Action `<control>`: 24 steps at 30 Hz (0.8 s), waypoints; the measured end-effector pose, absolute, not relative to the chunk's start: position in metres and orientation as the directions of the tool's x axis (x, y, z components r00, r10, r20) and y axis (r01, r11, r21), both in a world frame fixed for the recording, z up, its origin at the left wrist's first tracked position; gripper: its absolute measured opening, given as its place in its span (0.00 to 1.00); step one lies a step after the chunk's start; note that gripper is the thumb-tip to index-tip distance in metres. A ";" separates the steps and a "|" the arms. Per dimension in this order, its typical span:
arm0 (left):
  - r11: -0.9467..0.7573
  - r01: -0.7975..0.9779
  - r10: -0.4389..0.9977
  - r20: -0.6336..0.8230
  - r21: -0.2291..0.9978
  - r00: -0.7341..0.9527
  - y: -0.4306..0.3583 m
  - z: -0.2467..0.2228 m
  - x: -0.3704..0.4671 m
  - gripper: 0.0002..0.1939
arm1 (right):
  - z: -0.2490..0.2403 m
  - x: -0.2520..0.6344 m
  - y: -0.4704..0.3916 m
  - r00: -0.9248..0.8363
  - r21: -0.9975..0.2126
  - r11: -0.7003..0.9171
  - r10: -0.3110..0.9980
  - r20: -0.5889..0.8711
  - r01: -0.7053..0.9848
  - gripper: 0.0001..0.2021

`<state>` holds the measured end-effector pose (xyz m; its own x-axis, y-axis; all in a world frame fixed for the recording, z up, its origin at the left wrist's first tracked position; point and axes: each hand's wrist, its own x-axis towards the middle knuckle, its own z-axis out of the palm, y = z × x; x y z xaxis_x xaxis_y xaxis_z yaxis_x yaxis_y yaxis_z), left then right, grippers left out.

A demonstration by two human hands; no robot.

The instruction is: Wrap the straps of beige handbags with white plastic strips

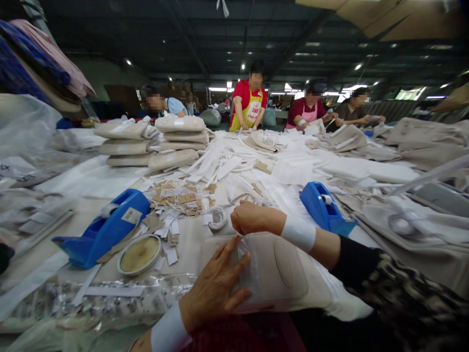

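The table (91, 183) before you carries a bagged beige pouch (282, 274) at its near edge. Your left hand (214, 288) lies open, flat on its plastic; your right hand (251, 218) is closed, pinching the bag's top edge.

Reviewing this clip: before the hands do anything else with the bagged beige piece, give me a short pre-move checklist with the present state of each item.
1. Left hand flat on the clear bag, fingers spread: ok.
2. Right hand at the far edge of the beige padded piece, fist closed: ok; what it pinches, cannot tell.
3. Padded piece fully inside the bag: cannot tell, the film is hard to trace.
4. Bag mouth closed: cannot tell.
5. Left blue tape dispenser close by on the table: ok; second dispenser beyond the right wrist: ok.
6. Space around the piece free of clutter: not ok, paper tags and strips lie beside it.
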<state>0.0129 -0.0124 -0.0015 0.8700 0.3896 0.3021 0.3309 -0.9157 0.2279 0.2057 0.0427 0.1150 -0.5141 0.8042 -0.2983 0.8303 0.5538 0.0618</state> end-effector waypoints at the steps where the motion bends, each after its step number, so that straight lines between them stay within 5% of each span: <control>1: -0.915 0.333 0.392 0.300 0.229 0.870 -0.013 -0.001 0.013 0.37 | 0.114 0.205 0.045 -0.508 0.070 0.550 0.806 -0.304 0.832 0.08; 24: -0.926 0.295 0.347 0.220 0.236 0.912 -0.009 0.008 0.016 0.35 | 0.095 0.199 0.045 -0.571 0.226 0.598 0.801 -0.180 0.769 0.12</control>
